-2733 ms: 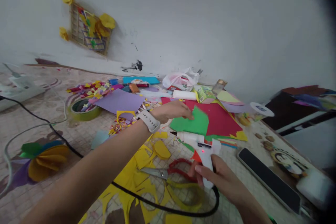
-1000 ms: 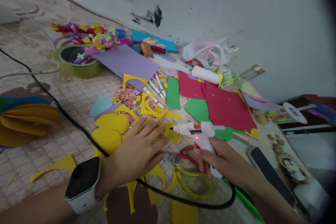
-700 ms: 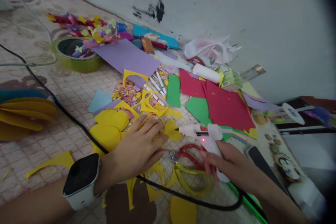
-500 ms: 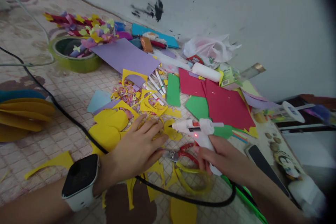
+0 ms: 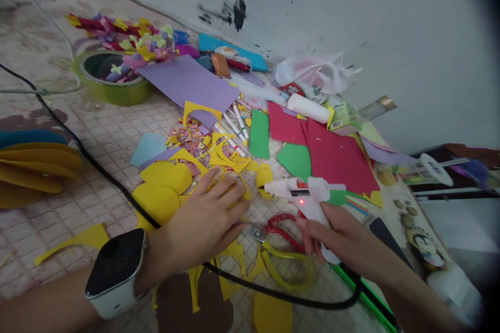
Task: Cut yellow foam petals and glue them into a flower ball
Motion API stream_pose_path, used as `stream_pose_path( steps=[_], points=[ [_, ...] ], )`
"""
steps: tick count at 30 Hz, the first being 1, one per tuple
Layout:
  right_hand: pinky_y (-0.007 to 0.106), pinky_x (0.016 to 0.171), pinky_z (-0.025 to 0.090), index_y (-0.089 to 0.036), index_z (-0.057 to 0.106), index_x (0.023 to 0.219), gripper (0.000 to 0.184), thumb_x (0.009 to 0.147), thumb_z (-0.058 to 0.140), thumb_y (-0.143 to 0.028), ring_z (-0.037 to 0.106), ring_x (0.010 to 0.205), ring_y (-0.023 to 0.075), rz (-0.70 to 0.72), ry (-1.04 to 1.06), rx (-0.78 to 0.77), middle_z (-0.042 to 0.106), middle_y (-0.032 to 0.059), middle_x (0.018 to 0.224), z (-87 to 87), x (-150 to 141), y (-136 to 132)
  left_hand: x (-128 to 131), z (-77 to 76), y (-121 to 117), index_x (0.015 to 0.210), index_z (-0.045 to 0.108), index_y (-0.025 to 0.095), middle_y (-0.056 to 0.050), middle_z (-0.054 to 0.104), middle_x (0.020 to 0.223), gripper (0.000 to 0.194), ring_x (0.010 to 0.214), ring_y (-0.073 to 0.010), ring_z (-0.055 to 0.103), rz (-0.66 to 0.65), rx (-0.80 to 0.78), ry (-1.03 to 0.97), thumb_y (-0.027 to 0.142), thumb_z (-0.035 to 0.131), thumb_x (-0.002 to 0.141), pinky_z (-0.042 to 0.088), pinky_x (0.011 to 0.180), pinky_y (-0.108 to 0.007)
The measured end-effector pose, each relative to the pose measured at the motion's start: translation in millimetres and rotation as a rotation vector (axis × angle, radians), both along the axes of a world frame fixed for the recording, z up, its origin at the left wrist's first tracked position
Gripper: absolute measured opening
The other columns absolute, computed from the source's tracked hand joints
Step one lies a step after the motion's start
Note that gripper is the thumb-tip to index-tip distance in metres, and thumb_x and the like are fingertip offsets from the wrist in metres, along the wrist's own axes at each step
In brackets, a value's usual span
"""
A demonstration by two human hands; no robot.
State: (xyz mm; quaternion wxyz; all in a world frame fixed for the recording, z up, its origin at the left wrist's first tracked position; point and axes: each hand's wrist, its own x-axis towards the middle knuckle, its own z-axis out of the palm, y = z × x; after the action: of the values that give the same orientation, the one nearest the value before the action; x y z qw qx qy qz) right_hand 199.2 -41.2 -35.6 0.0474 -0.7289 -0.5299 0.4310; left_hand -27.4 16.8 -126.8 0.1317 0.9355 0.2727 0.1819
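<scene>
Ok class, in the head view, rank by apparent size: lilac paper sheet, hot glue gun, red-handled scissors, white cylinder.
Lilac paper sheet; then hot glue gun and red-handled scissors, too alike to rank; white cylinder smallest.

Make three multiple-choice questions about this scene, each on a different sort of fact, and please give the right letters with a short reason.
1. What lies under the left hand?
A) a purple sheet
B) yellow paper cut-outs
C) a green tape roll

2. What colour are the handles of the scissors?
A) red
B) blue
C) black

3. The light on the glue gun in the right hand is:
A) dark
B) green
C) lit red

1: B, the hand rests on them.
2: A, red loops show below the glue gun.
3: C, a red dot glows on its body.
</scene>
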Motion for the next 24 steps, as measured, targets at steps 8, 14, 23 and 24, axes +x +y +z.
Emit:
stream_pose_path(
  steps=[8, 14, 23, 24],
  points=[
    [0.025, 0.045, 0.040, -0.022, 0.058, 0.052, 0.042, 0.084, 0.048, -0.046, 0.053, 0.042, 0.0126, -0.059, 0.079, 0.018, 0.057, -0.0005, 0.044, 0.7, 7, -5, 26, 23.6, 20, 0.092, 0.063, 0.019, -0.004, 0.066, 0.098, 0.015, 0.098, -0.0229, 0.054, 0.005, 0.197, 0.017, 0.023, 0.049, 0.087, 0.022, 0.107, -0.050],
    [0.023, 0.047, 0.042, -0.020, 0.056, 0.054, 0.037, 0.082, 0.051, -0.043, 0.055, 0.044, 0.0117, -0.115, 0.138, -0.007, 0.060, -0.0001, 0.050, -10.0, 15, -7, 38, 11.9, 43, 0.090, 0.065, 0.019, -0.004, 0.067, 0.097, 0.015, 0.101, -0.0241, 0.053, -0.092, 0.198, 0.086, 0.017, 0.051, 0.085, 0.022, 0.106, -0.051],
    [0.024, 0.046, 0.041, -0.022, 0.055, 0.054, 0.036, 0.083, 0.046, -0.039, 0.057, 0.045, 0.0127, -0.108, 0.073, -0.021, 0.061, -0.0001, 0.049, -9.5, 18, 10, 35, 2.7, 47, 0.100, 0.064, 0.021, -0.002, 0.069, 0.102, 0.021, 0.098, -0.0222, 0.056, -0.115, 0.156, 0.070, 0.015, 0.049, 0.086, 0.017, 0.108, -0.052],
    [0.024, 0.046, 0.041, -0.021, 0.056, 0.054, 0.036, 0.084, 0.046, -0.038, 0.057, 0.046, 0.0128, -0.096, 0.061, -0.033, 0.062, 0.0001, 0.049, -9.3, 18, 9, 35, 2.9, 47, 0.100, 0.064, 0.021, -0.002, 0.069, 0.102, 0.021, 0.098, -0.0223, 0.056, -0.116, 0.155, 0.071, 0.015, 0.049, 0.086, 0.017, 0.108, -0.052]
  ],
)
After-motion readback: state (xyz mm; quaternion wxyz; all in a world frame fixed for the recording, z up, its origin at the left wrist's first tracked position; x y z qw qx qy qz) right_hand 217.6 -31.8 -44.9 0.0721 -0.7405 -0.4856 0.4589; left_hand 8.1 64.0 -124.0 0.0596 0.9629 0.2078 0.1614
